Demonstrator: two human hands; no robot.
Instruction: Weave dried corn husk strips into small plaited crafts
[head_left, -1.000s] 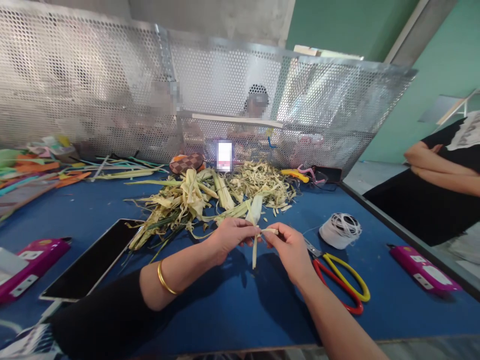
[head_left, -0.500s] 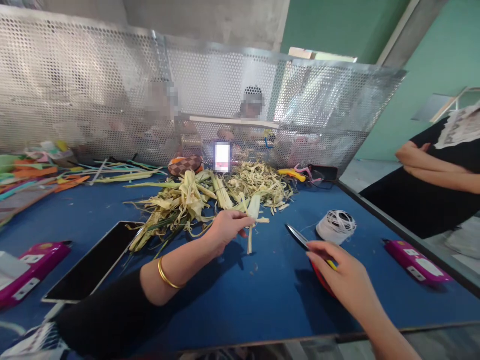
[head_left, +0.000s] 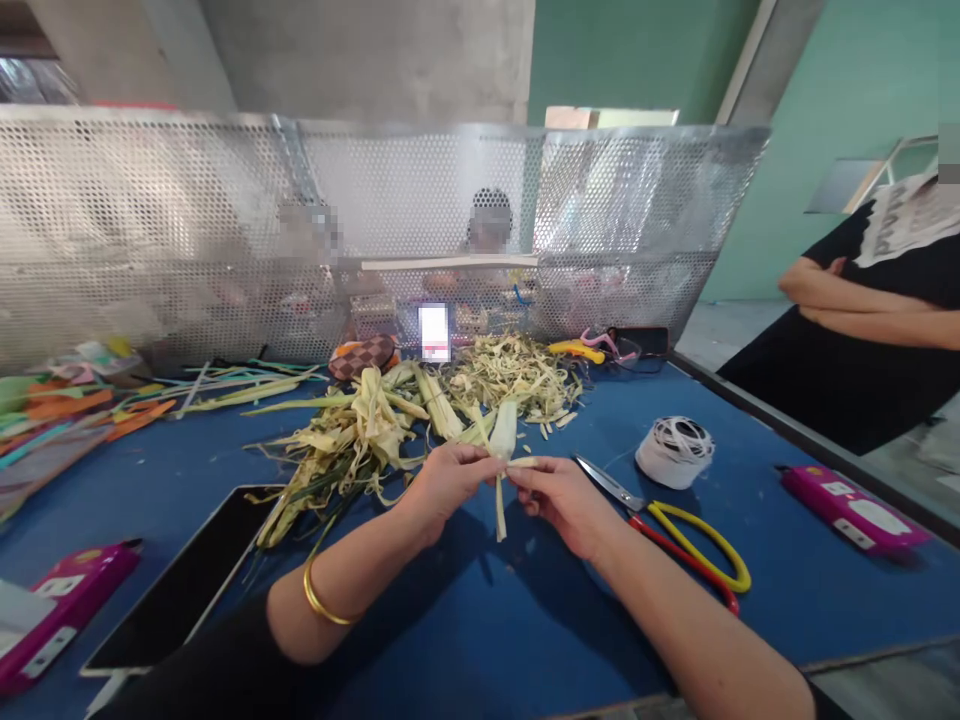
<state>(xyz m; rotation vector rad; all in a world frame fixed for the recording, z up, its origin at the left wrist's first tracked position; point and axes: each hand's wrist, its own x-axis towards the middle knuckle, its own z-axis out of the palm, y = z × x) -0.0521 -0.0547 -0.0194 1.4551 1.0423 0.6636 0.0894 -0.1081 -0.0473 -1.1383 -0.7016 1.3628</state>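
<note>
Over the middle of the blue table, my left hand [head_left: 450, 485] pinches a pale green corn husk piece [head_left: 504, 430] near its lower end. My right hand [head_left: 566, 500] meets it from the other side, thumb and finger closed on a short pale side strip of the same husk. One narrow strip hangs down between the two hands. Scissors [head_left: 628, 500] with red and yellow handles lie on the table beyond my right wrist, partly spread, untouched. A white string roll [head_left: 675, 452] stands behind them.
A heap of dry husks [head_left: 360, 420] and a pile of shredded strips [head_left: 517, 370] lie behind my hands. A dark tablet [head_left: 187, 580] and magenta power strips [head_left: 851, 510] flank them. Perforated metal screen [head_left: 420, 200] at the back; a person [head_left: 847, 300] stands right, arms crossed.
My right hand has let go of the scissors, now lying on the table, and moved left to grip the husk's side strip. My left hand keeps its hold. The view has shifted slightly.
</note>
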